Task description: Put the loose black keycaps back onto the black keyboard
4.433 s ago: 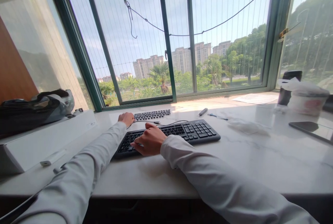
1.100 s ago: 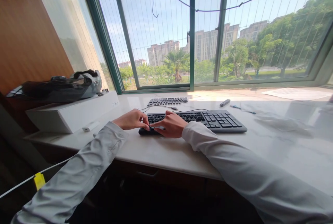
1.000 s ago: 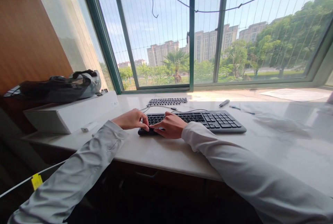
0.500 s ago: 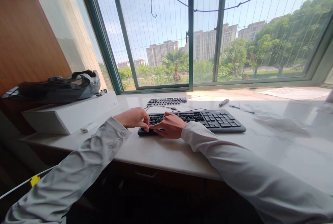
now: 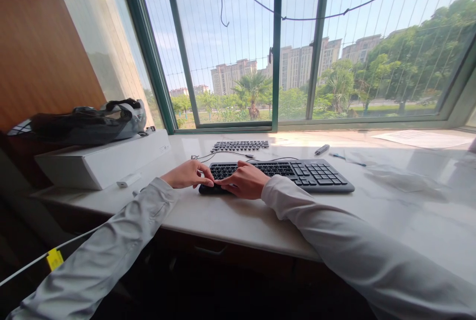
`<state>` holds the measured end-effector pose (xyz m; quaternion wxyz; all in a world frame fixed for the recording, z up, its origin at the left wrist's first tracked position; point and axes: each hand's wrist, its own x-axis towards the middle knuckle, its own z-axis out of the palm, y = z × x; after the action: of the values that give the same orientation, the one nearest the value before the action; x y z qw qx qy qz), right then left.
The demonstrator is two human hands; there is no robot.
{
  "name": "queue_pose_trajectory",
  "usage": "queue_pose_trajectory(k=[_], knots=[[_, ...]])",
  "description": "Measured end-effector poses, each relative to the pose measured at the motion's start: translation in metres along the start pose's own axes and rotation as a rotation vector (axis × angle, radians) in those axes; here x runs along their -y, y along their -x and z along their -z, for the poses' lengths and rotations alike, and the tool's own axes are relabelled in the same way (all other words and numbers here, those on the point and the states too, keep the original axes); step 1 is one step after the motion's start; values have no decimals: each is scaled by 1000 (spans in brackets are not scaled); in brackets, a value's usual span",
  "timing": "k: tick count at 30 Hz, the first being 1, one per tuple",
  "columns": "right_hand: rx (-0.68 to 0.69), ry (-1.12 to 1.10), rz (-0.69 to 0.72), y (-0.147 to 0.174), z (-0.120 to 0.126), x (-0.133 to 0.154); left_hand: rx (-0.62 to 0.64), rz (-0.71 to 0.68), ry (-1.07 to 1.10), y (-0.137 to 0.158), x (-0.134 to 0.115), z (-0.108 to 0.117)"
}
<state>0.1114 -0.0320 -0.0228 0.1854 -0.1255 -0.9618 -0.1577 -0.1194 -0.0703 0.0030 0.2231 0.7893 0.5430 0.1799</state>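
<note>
A black full-size keyboard (image 5: pixel 325 177) lies on the white marble-look counter. Over its left end, my left hand (image 5: pixel 189 173) has its thumb and index finger closed together at the front left corner. Whatever is in that pinch is too small to make out. My right hand (image 5: pixel 246 180) rests on the keyboard's left half, with the index finger stretched towards the left fingertips and the thumb apart from it. The two hands' fingertips nearly meet and hide the keys beneath. Behind the keyboard sits a block of black keys (image 5: pixel 240 145) in rows.
A thin black cable (image 5: pixel 223 152) runs behind the keyboard. Further right lie a grey utility-knife-like tool (image 5: pixel 322 149), a slim pen-like tool (image 5: pixel 347 159), a clear plastic bag (image 5: pixel 403 179) and paper (image 5: pixel 420 137). At left, a white box (image 5: pixel 100 161) carries a black bag (image 5: pixel 85 124).
My left hand has shifted slightly left and its fingers have spread out a little more. My right hand stays on the keyboard. The whole view has shifted a little.
</note>
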Motion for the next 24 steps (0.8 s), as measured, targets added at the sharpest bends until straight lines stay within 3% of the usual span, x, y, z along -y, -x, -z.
queue_pose_trajectory(k=[13, 24], knots=[[-11, 6, 24, 1, 0, 0, -162, 34, -74, 11, -3, -7], [-12, 18, 4, 0, -1, 1, -139, 66, -120, 8, -14, -4]])
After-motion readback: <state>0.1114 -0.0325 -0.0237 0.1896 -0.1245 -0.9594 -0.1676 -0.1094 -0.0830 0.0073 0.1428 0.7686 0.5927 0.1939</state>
